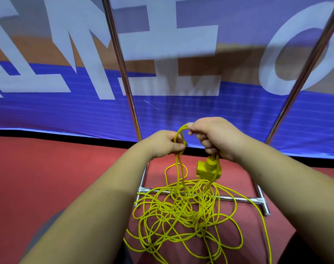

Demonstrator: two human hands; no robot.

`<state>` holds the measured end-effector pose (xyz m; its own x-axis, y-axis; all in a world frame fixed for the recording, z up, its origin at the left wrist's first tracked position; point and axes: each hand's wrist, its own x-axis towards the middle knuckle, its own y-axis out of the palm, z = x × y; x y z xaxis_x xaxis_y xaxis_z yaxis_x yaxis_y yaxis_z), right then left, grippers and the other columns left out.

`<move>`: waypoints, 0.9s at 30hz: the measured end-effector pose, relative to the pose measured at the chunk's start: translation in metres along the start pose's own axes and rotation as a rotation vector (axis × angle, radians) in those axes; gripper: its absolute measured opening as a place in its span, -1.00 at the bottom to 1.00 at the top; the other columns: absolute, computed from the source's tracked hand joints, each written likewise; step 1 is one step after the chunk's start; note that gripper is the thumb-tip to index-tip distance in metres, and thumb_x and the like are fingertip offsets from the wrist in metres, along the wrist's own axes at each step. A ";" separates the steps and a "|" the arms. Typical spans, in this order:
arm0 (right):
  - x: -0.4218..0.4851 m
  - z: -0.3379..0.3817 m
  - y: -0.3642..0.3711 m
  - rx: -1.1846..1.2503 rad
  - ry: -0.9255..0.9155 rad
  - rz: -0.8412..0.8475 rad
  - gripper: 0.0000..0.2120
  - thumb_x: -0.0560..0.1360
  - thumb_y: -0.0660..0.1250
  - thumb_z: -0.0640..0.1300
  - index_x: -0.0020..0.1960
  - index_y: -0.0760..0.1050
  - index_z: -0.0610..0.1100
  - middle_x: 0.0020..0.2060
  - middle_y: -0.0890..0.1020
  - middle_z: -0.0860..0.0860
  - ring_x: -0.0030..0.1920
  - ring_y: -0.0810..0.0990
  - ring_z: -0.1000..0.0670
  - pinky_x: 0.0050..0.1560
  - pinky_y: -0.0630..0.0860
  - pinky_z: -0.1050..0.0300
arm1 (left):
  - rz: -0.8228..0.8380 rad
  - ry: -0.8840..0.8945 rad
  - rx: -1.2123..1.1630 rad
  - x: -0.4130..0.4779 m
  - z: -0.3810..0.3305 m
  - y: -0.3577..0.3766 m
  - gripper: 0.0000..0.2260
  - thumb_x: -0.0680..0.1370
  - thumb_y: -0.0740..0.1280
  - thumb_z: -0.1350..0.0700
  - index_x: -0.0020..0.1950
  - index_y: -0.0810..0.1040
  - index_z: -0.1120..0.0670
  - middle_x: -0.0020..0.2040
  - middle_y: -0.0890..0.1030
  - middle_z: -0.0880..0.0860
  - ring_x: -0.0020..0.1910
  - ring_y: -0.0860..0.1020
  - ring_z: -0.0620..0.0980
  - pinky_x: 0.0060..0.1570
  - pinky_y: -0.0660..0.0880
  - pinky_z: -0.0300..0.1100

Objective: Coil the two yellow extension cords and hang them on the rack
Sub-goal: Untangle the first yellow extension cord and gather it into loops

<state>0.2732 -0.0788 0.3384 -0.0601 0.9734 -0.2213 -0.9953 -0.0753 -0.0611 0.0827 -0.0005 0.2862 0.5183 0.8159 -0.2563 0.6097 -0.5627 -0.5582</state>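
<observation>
A tangled heap of yellow extension cord (181,212) lies on the red floor over the rack's base bar. My left hand (166,142) grips a strand that runs down into the heap. My right hand (215,138) pinches the same strand, which arcs as a small loop between the two hands. The yellow plug and socket block (208,169) hangs just below my right hand on the cord held there. I cannot tell one cord from the other in the heap.
The metal rack has two chrome uprights (122,73) (305,73) and a crossbar (236,198) on the floor under the cord. Behind it hangs a blue banner (67,111) with big white letters. Red floor (48,168) spreads to the left.
</observation>
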 end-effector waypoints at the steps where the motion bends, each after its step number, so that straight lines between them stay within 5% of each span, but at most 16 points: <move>1: 0.001 0.000 -0.004 0.010 -0.011 -0.036 -0.79 0.65 0.36 -0.03 -0.05 0.57 -0.16 -0.45 0.28 0.08 -0.49 0.11 0.05 -0.43 0.05 0.19 | -0.097 -0.021 0.071 0.003 0.000 -0.002 -0.91 0.62 0.41 0.12 0.03 0.71 0.07 -0.16 0.72 0.09 -0.25 0.57 -0.08 -0.15 0.49 -0.18; 5: 0.006 0.002 -0.019 0.039 -0.068 -0.142 -0.79 0.64 0.37 -0.04 -0.04 0.58 -0.19 -0.45 0.29 0.07 -0.48 0.11 0.03 -0.42 0.07 0.16 | -0.394 -0.054 0.075 0.004 -0.013 -0.016 -0.81 0.61 0.30 0.09 -0.03 0.71 0.01 -0.30 0.55 -0.05 -0.36 0.46 -0.01 -0.29 0.47 -0.18; 9: 0.007 0.003 -0.028 0.095 -0.124 -0.165 -0.75 0.66 0.36 -0.02 -0.03 0.62 -0.21 -0.44 0.29 0.07 -0.47 0.11 0.03 -0.45 0.10 0.18 | -0.096 -0.071 -0.262 0.002 -0.012 -0.016 -0.74 0.57 0.42 0.14 0.24 0.65 -0.09 -0.12 0.59 0.05 -0.22 0.56 0.03 -0.10 0.63 -0.01; 11: 0.007 0.005 -0.031 0.108 -0.139 -0.140 -0.75 0.66 0.37 -0.02 -0.01 0.62 -0.21 -0.44 0.27 0.07 -0.47 0.11 0.04 -0.46 0.10 0.19 | 0.077 -0.065 -0.299 0.002 -0.006 -0.004 -0.58 0.58 0.48 0.14 0.38 0.54 -0.17 -0.03 0.61 0.07 -0.11 0.65 0.07 0.07 0.63 0.10; 14: 0.005 0.009 -0.032 0.094 -0.148 -0.113 -0.72 0.65 0.38 0.00 0.04 0.64 -0.23 -0.43 0.27 0.08 -0.47 0.11 0.04 -0.45 0.10 0.19 | 0.127 -0.031 -0.225 0.005 -0.006 0.018 -0.62 0.59 0.49 0.03 0.39 0.55 -0.16 0.09 0.65 -0.03 -0.06 0.68 -0.01 0.03 0.65 0.06; 16: 0.005 0.010 -0.032 0.090 -0.145 -0.110 -0.72 0.65 0.38 0.00 0.05 0.64 -0.24 -0.44 0.27 0.08 -0.47 0.11 0.05 -0.46 0.10 0.20 | 0.081 0.020 -0.100 0.011 -0.006 0.027 -0.80 0.63 0.42 -0.05 0.24 0.66 -0.06 0.01 0.68 -0.03 -0.11 0.64 -0.07 -0.03 0.61 -0.02; 21: 0.005 0.014 -0.037 0.040 -0.078 -0.137 -0.73 0.64 0.39 0.02 0.02 0.64 -0.20 -0.42 0.30 0.06 -0.46 0.13 0.04 -0.44 0.09 0.17 | -0.252 0.008 -0.084 0.028 -0.001 0.023 -0.77 0.70 0.30 0.01 -0.02 0.69 0.06 -0.05 0.76 0.00 -0.29 0.61 -0.08 -0.08 0.55 -0.09; 27: 0.008 0.003 -0.043 -0.182 -0.005 -0.163 -0.74 0.55 0.47 0.07 -0.07 0.62 -0.14 -0.44 0.34 0.04 -0.44 0.21 -0.03 -0.40 0.21 0.09 | -0.499 0.104 0.074 0.022 -0.023 -0.013 -0.84 0.67 0.26 0.01 0.04 0.65 -0.09 -0.18 0.72 -0.07 -0.36 0.53 -0.24 -0.29 0.43 -0.19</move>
<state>0.3158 -0.0669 0.3423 0.0992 0.9768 -0.1897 -0.9618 0.0452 -0.2701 0.0999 0.0212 0.3060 0.2343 0.9629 0.1339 0.7560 -0.0938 -0.6478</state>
